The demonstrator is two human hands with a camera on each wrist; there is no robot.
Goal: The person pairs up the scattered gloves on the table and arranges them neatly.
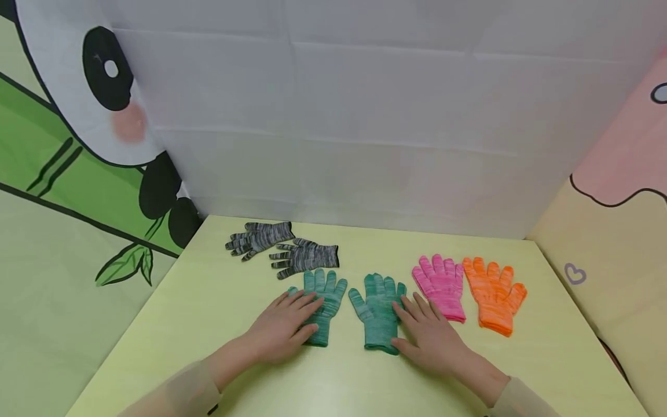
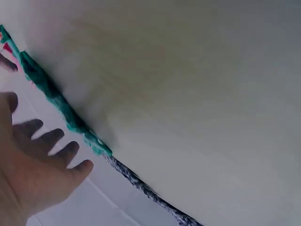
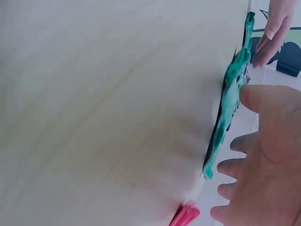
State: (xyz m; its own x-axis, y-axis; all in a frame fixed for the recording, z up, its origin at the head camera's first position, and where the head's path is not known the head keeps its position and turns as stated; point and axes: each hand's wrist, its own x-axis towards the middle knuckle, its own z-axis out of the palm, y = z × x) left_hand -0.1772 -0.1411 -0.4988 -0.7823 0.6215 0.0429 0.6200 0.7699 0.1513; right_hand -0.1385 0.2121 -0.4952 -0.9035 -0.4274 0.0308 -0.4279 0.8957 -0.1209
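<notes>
Two green knit gloves lie flat on the table, a left one [image 1: 327, 301] and a right one [image 1: 379, 318], fingers pointing away from me. My left hand [image 1: 281, 329] is over the outer side of the left green glove, covering part of it. Over the outer edge of the other one is my right hand [image 1: 432, 340]. Both hands have their fingers spread and grip nothing. In the left wrist view, the hand [image 2: 40, 169] appears a little above a green glove [image 2: 61, 103]. The right wrist view likewise shows the hand [image 3: 273, 150] just above a green glove [image 3: 230, 89].
Two black-and-grey gloves [image 1: 268, 235] [image 1: 312, 256] lie at the back left of the pale yellow table [image 1: 250, 394]. A pink glove [image 1: 444, 286] and an orange glove [image 1: 495, 298] lie side by side at the right. A white cloth wall [image 1: 365, 116] rises behind.
</notes>
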